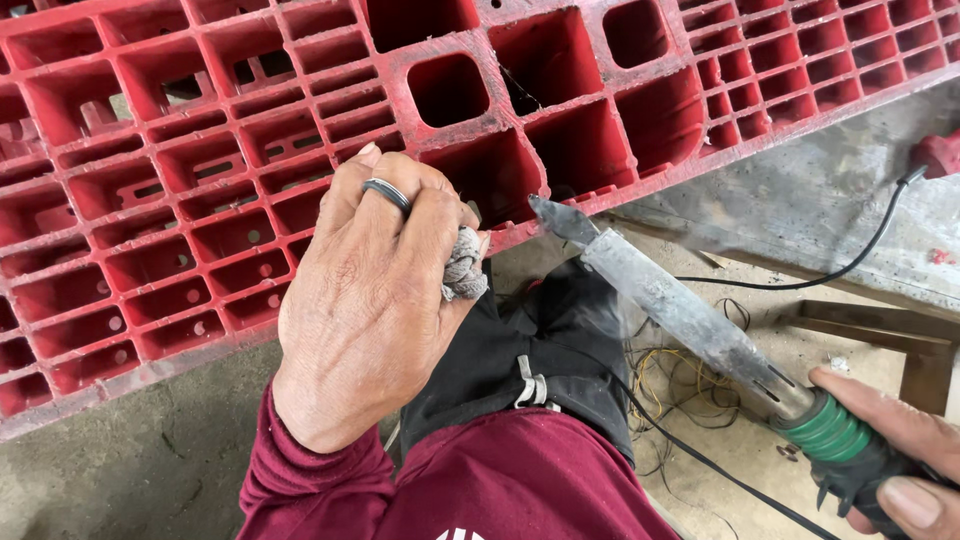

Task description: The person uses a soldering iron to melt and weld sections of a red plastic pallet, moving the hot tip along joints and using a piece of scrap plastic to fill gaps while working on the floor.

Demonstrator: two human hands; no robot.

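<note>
A big red plastic pallet (180, 180) with a grid of ribbed cells fills the top and left. My left hand (375, 290), with a ring on one finger, rests closed against its lower edge and grips a small grey rag (463, 268). My right hand (895, 465) at the lower right holds the green and black handle of a heating iron (690, 320). The iron's long grey metal shaft points up and left. Its dark flat tip (558, 218) touches the pallet's lower edge next to a large open cell.
A black cord (840, 275) runs from a red object (940, 152) at the right edge across the concrete floor. Thin loose wires (680, 385) lie tangled on the ground. A rusty metal square (915, 345) lies at the right. My knee in dark fabric sits below the pallet.
</note>
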